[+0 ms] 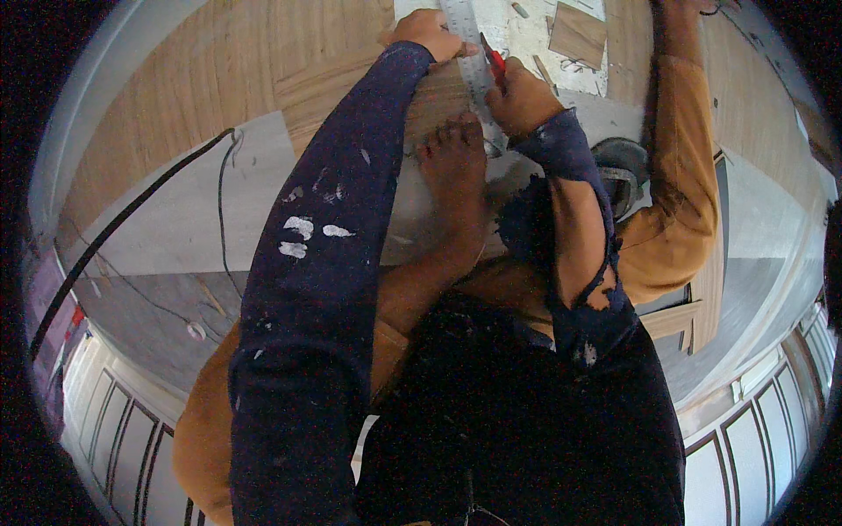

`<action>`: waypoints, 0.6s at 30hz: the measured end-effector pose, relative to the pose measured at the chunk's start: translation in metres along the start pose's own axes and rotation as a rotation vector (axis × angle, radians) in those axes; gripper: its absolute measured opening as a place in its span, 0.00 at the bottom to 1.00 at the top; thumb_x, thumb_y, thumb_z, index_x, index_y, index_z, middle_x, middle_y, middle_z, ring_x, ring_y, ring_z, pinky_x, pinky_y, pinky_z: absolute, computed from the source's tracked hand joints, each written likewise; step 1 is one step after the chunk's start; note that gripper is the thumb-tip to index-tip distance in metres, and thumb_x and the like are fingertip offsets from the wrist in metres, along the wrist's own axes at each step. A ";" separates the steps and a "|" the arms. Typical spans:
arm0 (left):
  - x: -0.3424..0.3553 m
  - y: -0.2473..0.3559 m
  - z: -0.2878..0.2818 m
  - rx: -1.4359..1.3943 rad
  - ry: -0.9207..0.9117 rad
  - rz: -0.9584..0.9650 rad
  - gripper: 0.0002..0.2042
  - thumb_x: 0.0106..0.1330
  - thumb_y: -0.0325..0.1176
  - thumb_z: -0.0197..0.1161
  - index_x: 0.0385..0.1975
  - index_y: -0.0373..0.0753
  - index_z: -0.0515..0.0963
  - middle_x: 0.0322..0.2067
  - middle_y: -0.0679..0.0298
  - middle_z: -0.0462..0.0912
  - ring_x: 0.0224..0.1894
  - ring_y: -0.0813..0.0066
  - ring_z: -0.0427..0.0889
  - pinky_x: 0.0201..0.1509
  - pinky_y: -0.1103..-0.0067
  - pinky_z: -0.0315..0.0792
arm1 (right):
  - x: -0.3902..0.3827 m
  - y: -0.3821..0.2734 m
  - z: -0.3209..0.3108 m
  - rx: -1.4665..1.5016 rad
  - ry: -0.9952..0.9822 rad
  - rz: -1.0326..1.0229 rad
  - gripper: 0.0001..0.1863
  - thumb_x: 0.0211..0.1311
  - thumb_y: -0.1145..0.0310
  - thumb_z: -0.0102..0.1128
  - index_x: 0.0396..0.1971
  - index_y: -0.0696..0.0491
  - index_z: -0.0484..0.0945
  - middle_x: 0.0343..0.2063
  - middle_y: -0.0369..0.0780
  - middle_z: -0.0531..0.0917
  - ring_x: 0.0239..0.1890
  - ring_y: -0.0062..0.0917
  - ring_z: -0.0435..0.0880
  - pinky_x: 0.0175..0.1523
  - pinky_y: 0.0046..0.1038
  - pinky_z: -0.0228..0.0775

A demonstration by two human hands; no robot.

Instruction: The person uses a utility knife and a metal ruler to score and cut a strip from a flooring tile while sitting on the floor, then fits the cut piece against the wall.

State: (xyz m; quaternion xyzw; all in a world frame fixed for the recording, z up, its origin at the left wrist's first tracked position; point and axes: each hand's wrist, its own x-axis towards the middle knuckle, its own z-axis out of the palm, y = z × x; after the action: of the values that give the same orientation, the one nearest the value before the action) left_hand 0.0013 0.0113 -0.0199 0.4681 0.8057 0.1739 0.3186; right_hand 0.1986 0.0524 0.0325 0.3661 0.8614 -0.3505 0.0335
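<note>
**Red cutter (497,67) just right of the ruler (474,81), in the right hand (524,100)**

At left, the wood-grain sheet (351,92) spreads up to the ruler. The left hand (430,33) is at the ruler's far part, a fingertip on its left side; it seems to press rather than grasp, though I cannot tell how far its fingers are closed. The ruler's long axis runs away from the person, its far end leaning slightly left. A bare foot (458,158) is near its close end.

The relation that seems to matter is blade to ruler edge: the cutter projects forward and a little left from the right fist, which is wrapped around its handle. The right hand is nearer the blade; whether the tip touches anything is unclear. Further right lies a cut wood-grain piece (579,35).
</note>
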 end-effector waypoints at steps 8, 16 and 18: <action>0.003 0.007 -0.003 0.091 -0.075 -0.131 0.26 0.44 0.58 0.76 0.38 0.45 0.87 0.37 0.57 0.87 0.43 0.61 0.85 0.51 0.68 0.77 | -0.003 -0.004 -0.007 0.035 -0.059 0.060 0.16 0.60 0.65 0.56 0.41 0.61 0.68 0.32 0.59 0.82 0.39 0.55 0.82 0.44 0.49 0.74; 0.008 -0.007 0.009 -0.043 0.024 0.004 0.26 0.44 0.56 0.77 0.39 0.45 0.87 0.37 0.57 0.87 0.42 0.60 0.85 0.51 0.68 0.77 | -0.008 -0.004 -0.004 -0.040 -0.042 0.075 0.18 0.59 0.63 0.57 0.41 0.61 0.68 0.31 0.59 0.82 0.37 0.55 0.83 0.42 0.49 0.76; 0.007 -0.003 0.007 -0.022 0.027 0.005 0.26 0.44 0.56 0.76 0.39 0.45 0.87 0.37 0.57 0.87 0.42 0.59 0.85 0.51 0.68 0.77 | -0.008 -0.002 -0.003 -0.026 -0.023 0.076 0.17 0.60 0.62 0.57 0.40 0.61 0.69 0.30 0.58 0.82 0.36 0.55 0.83 0.41 0.49 0.76</action>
State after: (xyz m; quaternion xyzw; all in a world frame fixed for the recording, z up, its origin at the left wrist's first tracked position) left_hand 0.0016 0.0154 -0.0287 0.4642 0.8068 0.1898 0.3123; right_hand 0.2041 0.0484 0.0383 0.3941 0.8509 -0.3419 0.0613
